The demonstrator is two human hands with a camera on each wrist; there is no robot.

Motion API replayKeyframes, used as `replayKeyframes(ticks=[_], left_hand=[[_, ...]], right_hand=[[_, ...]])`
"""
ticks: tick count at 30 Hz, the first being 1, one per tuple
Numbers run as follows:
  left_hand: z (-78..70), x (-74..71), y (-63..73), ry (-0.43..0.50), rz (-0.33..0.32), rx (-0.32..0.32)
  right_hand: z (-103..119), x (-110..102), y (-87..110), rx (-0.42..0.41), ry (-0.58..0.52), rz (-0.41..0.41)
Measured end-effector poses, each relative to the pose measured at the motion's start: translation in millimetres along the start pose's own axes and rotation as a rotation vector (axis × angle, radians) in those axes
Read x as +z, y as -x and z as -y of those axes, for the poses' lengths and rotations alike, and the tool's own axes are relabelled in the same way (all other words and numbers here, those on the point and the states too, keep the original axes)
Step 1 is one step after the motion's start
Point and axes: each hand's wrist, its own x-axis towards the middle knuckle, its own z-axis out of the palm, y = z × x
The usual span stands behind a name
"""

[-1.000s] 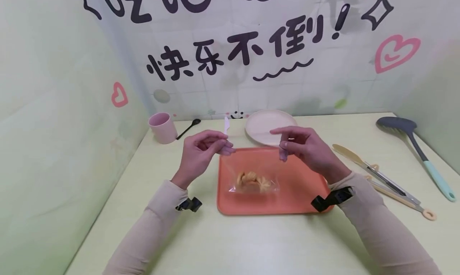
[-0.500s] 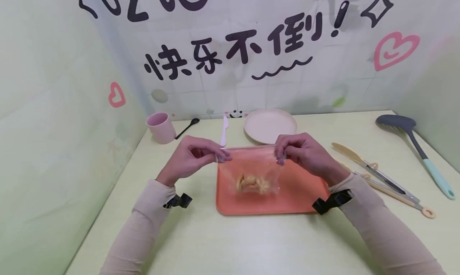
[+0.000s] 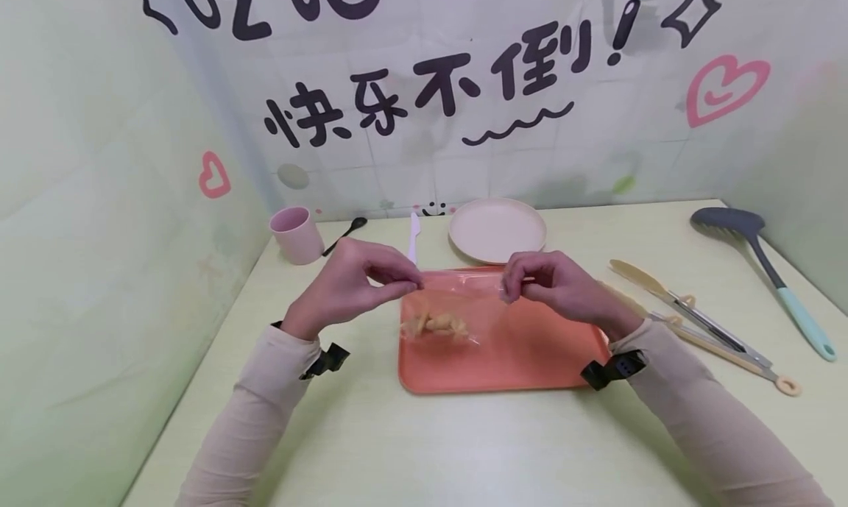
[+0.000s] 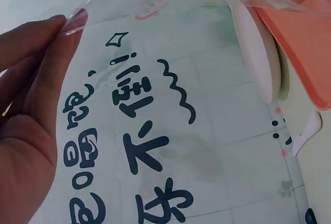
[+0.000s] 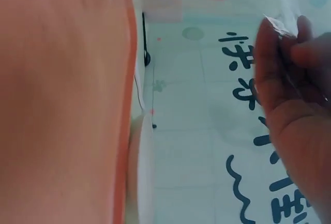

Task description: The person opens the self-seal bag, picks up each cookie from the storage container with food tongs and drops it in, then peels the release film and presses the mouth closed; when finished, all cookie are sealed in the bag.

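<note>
A clear plastic bag (image 3: 464, 286) hangs over the orange tray (image 3: 503, 371), with several pale tan, twisted pieces that look like bread (image 3: 439, 324) at its bottom. My left hand (image 3: 354, 282) pinches the bag's upper left corner between thumb and fingers. In the left wrist view, the film (image 4: 150, 1) stretches away from that pinch. The upper right corner is in my right hand (image 3: 550, 280), its fingers curled over the edge. Crumpled film (image 5: 283, 26) shows at the right fingertips in the right wrist view. The bag's lower part leans to the left.
Behind the tray lie a pale pink plate (image 3: 497, 231) and a light purple knife (image 3: 414, 235). A pink cup (image 3: 297, 236) and black spoon (image 3: 356, 225) are back left. On the right are tongs (image 3: 702, 323) and a slotted turner (image 3: 762, 242). Walls enclose the table.
The hands first stood with looser fingers, then gripped the bag's upper corners and stretched its top edge. Now the bag's bottom with the bread-like pieces has swung left.
</note>
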Motion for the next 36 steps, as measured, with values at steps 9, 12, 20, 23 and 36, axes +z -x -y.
replayKeyframes(ticks=[9, 12, 20, 23, 36], left_hand=[[-11.6, -8.5, -6.7, -0.077, 0.123, -0.05], [-13.6, -9.4, -6.5, -0.066, 0.142, -0.084], [-19.1, -15.5, -5.1, -0.076, 0.15, -0.124], [-21.0, -19.5, -4.0, -0.079, 0.159, -0.124], [-19.7, -37.5, 10.4, -0.133, 0.139, -0.118]], right_hand=[[24.0, 12.1, -46.8, -0.023, 0.189, 0.275], [33.7, 28.7, -68.2, -0.03, 0.198, 0.35], [41.9, 47.7, -83.9, 0.068, 0.237, 0.312], [39.9, 45.1, -78.4, 0.124, 0.252, 0.288], [18.1, 26.0, -42.8, 0.168, 0.193, 0.247]])
